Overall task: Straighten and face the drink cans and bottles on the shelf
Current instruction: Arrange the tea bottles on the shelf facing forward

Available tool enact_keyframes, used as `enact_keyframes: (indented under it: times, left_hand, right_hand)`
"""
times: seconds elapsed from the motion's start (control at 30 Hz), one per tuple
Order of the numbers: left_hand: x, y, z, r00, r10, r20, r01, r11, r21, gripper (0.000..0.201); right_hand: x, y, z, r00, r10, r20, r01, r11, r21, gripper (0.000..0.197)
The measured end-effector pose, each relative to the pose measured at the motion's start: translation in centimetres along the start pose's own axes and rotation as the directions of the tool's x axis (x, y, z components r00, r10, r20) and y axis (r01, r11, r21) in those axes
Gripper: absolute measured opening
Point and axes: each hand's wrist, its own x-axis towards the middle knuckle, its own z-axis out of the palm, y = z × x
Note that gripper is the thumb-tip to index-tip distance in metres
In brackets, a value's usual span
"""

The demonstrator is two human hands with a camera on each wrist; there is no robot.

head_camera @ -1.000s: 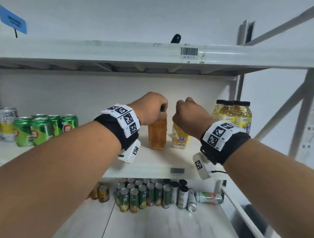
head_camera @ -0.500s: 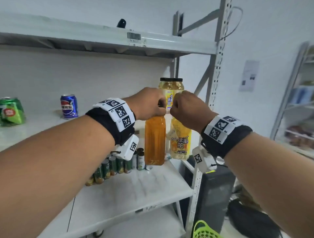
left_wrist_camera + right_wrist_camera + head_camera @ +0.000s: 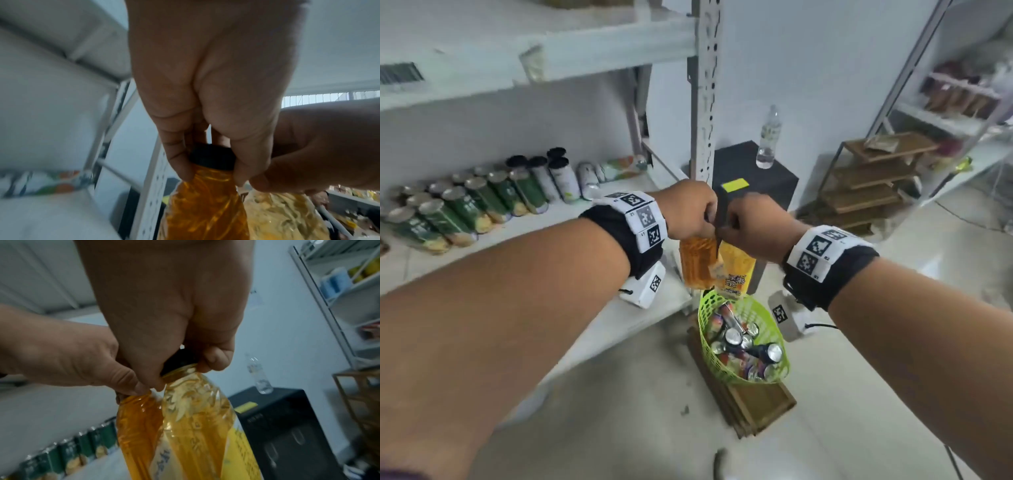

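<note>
Each hand carries a bottle by its neck, left hand [image 3: 690,209] gripping the orange bottle [image 3: 697,262], right hand [image 3: 751,228] the yellow-labelled bottle [image 3: 738,274], seemingly for reshelving.

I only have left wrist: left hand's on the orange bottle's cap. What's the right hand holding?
Observer: Right wrist view shows the right hand gripping the black cap of a paler yellow bottle, which touches the orange bottle.
Operator: Are both over the shelf?
Observer: No. In the head view they hang past the shelf edge, seemingly above a green basket holding cans.
</note>
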Motion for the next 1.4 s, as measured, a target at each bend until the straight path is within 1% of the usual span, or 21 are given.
enact_keyframes:
  times: [0.1, 0.17, 0.23, 0.33, 0.43, 0.53, 0.63, 0.73, 0.83, 0.9, 0.97, 1.03, 1.1, 1.17, 1.27, 1.4]
  left_hand:
    - [4.6, -0.3, 6.8, 0.996, -0.053, 0.067, 0.058, 0.996, -0.073, 0.013]
    - [7.2, -0.8, 11.3, 0.99, -0.097, 0.106, 0.108, 0.988, -0.106, 0.012]
    - [9.5, -1.5, 15.7, 0.979, -0.145, 0.142, 0.163, 0.979, -0.125, 0.014]
    - [12.1, -2.6, 22.1, 0.962, -0.19, 0.194, 0.222, 0.962, -0.16, 0.018]
    - [13.6, -3.8, 28.1, 0.943, -0.223, 0.247, 0.27, 0.947, -0.177, 0.022]
    - [13.6, -4.8, 33.7, 0.92, -0.257, 0.297, 0.315, 0.935, -0.167, 0.023]
    - [12.3, -5.4, 39.2, 0.888, -0.315, 0.335, 0.383, 0.909, -0.163, 0.026]
    - [9.7, -5.8, 43.9, 0.857, -0.355, 0.373, 0.439, 0.883, -0.168, 0.031]
    - [6.8, -6.4, 47.0, 0.836, -0.411, 0.364, 0.494, 0.852, -0.173, 0.033]
    - [5.5, -6.7, 47.7, 0.84, -0.419, 0.345, 0.503, 0.84, -0.203, 0.041]
    - [4.9, -7.1, 47.0, 0.854, -0.384, 0.352, 0.478, 0.847, -0.234, 0.051]
    - [4.6, -7.7, 45.5, 0.865, -0.34, 0.368, 0.445, 0.858, -0.255, 0.054]
    - [3.9, -8.6, 42.8, 0.869, -0.316, 0.381, 0.428, 0.867, -0.254, 0.054]
    - [3.0, -9.8, 39.4, 0.874, -0.311, 0.374, 0.413, 0.88, -0.233, 0.05]
    - [0.7, -12.0, 32.4, 0.896, -0.317, 0.312, 0.383, 0.907, -0.178, 0.042]
    - [-3.6, -15.4, 21.4, 0.926, -0.337, 0.169, 0.36, 0.923, -0.132, 0.052]
  right_hand:
    - [1.1, 6.2, 4.9, 0.995, 0.027, 0.095, -0.029, 0.999, 0.019, 0.027]
    - [1.9, 10.1, 8.6, 0.99, 0.074, 0.124, -0.079, 0.996, 0.034, 0.023]
    - [2.7, 13.5, 12.7, 0.981, 0.12, 0.153, -0.134, 0.987, 0.084, 0.021]
    - [3.4, 17.6, 19.0, 0.958, 0.187, 0.217, -0.219, 0.966, 0.137, 0.021]
    - [3.1, 20.5, 25.1, 0.933, 0.245, 0.263, -0.293, 0.942, 0.161, 0.01]
    - [1.8, 22.1, 30.5, 0.902, 0.286, 0.323, -0.353, 0.919, 0.174, 0.018]
    - [-0.1, 22.5, 35.3, 0.864, 0.296, 0.408, -0.386, 0.909, 0.158, 0.022]
    - [-2.7, 21.7, 38.8, 0.823, 0.298, 0.484, -0.407, 0.903, 0.136, 0.028]
    - [-4.7, 20.5, 40.7, 0.802, 0.336, 0.493, -0.421, 0.904, 0.07, 0.041]
    - [-5.1, 19.4, 40.9, 0.812, 0.371, 0.451, -0.39, 0.919, -0.052, 0.048]
    - [-4.7, 18.1, 40.2, 0.831, 0.358, 0.426, -0.323, 0.934, -0.154, 0.054]
    - [-3.8, 16.6, 39.0, 0.842, 0.323, 0.431, -0.274, 0.946, -0.174, 0.055]
    - [-2.6, 14.6, 37.2, 0.848, 0.289, 0.444, -0.251, 0.957, -0.145, 0.051]
    - [-1.1, 12.1, 35.0, 0.852, 0.243, 0.464, -0.223, 0.97, -0.098, 0.047]
    - [1.0, 7.0, 30.9, 0.867, 0.16, 0.472, -0.172, 0.985, -0.016, 0.047]
    - [3.8, -1.4, 24.0, 0.926, 0.068, 0.37, -0.097, 0.993, 0.061, 0.051]
